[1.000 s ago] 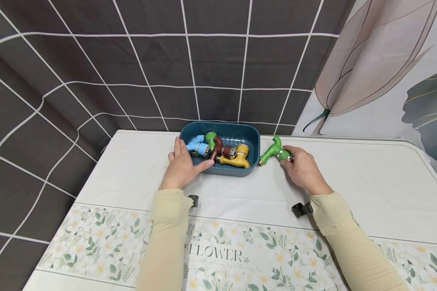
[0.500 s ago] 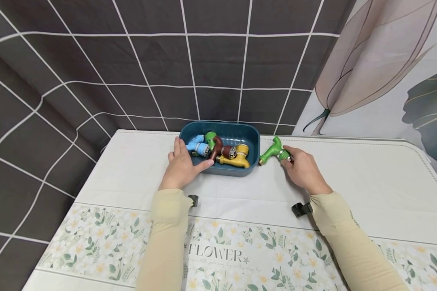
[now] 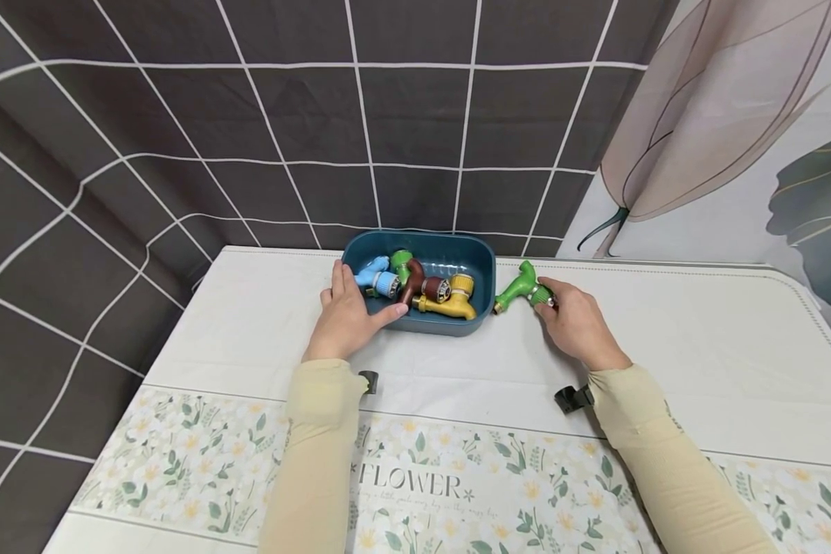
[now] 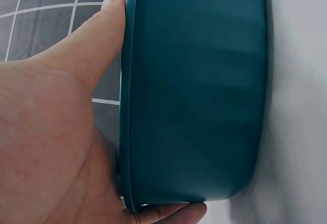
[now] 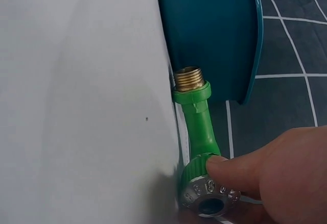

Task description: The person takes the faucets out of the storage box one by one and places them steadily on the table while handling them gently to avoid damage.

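A dark teal plastic tub [image 3: 432, 326] stands against the wall side of the table. Inside lie a blue tap [image 3: 385, 284], a brown tap [image 3: 412, 282], a yellow tap [image 3: 450, 309] and a partly covered green one [image 3: 400, 260]. My left hand [image 3: 339, 317] holds the tub's near left corner, thumb along the front rim and fingers at the left end. Right of the tub, my right hand [image 3: 579, 319] pinches another green tap [image 3: 522, 285] by its ribbed knob. The brass threaded end [image 5: 189, 78] of that tap points toward the tub's wall.
Behind the tub rises a dark cloth with white grid lines [image 3: 415, 131]. The white tablecloth [image 3: 699, 354] carries a floral band [image 3: 450, 492] at the front. A black clip-like part [image 3: 573, 398] sits at the right cuff, and a similar black part [image 3: 369, 382] at the left.
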Demonstrator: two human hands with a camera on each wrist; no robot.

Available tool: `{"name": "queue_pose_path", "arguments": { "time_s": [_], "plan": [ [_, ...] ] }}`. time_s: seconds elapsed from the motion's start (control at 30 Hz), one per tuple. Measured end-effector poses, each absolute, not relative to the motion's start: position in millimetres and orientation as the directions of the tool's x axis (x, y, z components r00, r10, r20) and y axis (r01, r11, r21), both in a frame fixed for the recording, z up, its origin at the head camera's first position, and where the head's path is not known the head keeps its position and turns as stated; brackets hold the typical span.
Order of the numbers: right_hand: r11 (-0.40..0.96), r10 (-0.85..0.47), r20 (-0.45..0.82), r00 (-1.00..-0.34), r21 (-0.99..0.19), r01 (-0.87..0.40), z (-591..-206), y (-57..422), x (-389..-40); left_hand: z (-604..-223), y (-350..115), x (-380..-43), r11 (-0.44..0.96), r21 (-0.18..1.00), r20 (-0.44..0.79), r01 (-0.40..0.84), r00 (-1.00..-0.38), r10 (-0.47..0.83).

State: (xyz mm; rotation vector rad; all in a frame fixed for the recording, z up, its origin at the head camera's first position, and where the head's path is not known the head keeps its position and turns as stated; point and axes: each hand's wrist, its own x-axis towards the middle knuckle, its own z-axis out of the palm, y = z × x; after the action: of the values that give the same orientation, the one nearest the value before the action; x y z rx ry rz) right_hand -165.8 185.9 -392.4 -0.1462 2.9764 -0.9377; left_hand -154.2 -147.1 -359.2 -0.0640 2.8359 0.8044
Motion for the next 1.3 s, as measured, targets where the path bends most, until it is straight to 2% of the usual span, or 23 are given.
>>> {"name": "queue_pose_path", "arguments": {
  "time_s": [1.0,1.3],
  "plan": [
    [0.815,-0.174,-0.005,-0.985,-0.562,-0.142,-389.9,190.8,-167.3,-358.9,-146.0,-155.0,0.851,0.514,-0.203,-0.105,-0.979,0.002],
    [0.808,-0.163,0.048,-0.985,-0.567,-0.161,-384.4,191.7,-166.5,-358.2,-146.1,-153.7,0.846,0.523,-0.203,-0.106,-0.979,0.002]
  ]
}}
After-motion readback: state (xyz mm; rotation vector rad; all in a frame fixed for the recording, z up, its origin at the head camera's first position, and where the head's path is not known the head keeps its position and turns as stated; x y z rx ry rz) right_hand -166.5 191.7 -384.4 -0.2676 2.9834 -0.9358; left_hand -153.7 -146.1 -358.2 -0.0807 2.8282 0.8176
